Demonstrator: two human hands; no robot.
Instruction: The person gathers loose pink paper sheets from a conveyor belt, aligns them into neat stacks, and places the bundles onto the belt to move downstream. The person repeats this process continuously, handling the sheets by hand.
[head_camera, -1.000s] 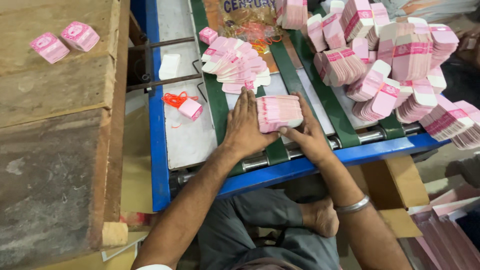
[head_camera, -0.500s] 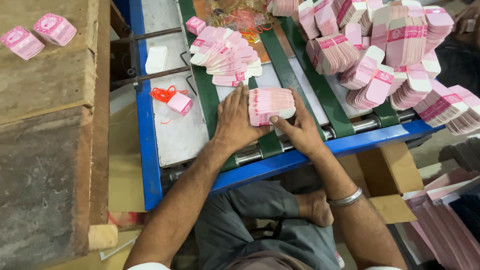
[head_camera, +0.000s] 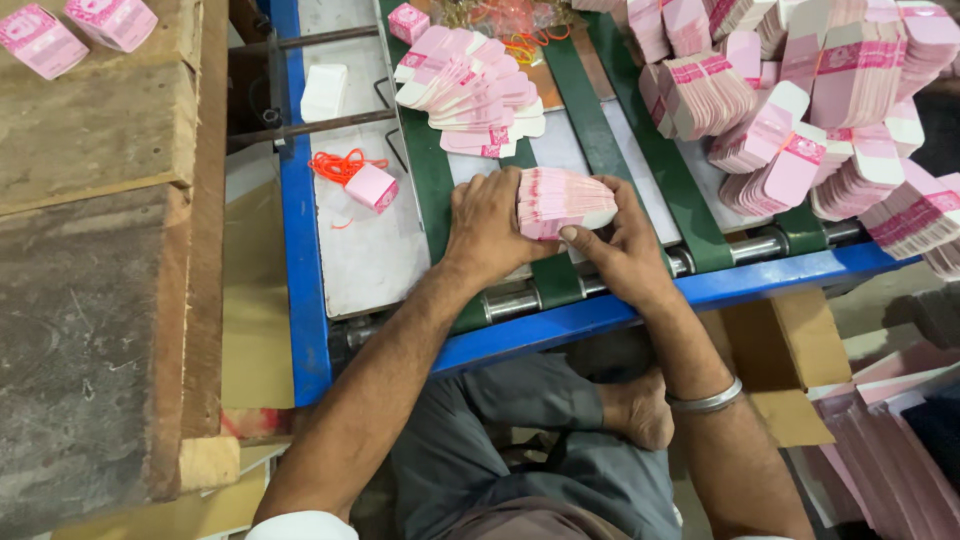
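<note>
A stack of flat pink and white cartons (head_camera: 562, 200) lies on edge over the green belts of a blue-framed machine (head_camera: 640, 305). My left hand (head_camera: 487, 225) presses against the stack's left end. My right hand (head_camera: 620, 245) wraps around its right and near side, thumb laid along the bottom edge. Both hands squeeze the stack between them. Just beyond it, a fanned row of the same flat cartons (head_camera: 470, 90) rests on the belt.
Large bundles of pink cartons (head_camera: 800, 110) pile up at the right of the machine. A folded pink box with orange rubber bands (head_camera: 365, 183) sits on the metal plate. Two pink boxes (head_camera: 75, 25) lie on a wooden block (head_camera: 100, 130) at the left. More pink sheets (head_camera: 900, 420) lie on the floor.
The view has tilted slightly, so everything sits a little lower in the picture. My hands keep hold of the same stack, with the right thumb now along its lower edge.
</note>
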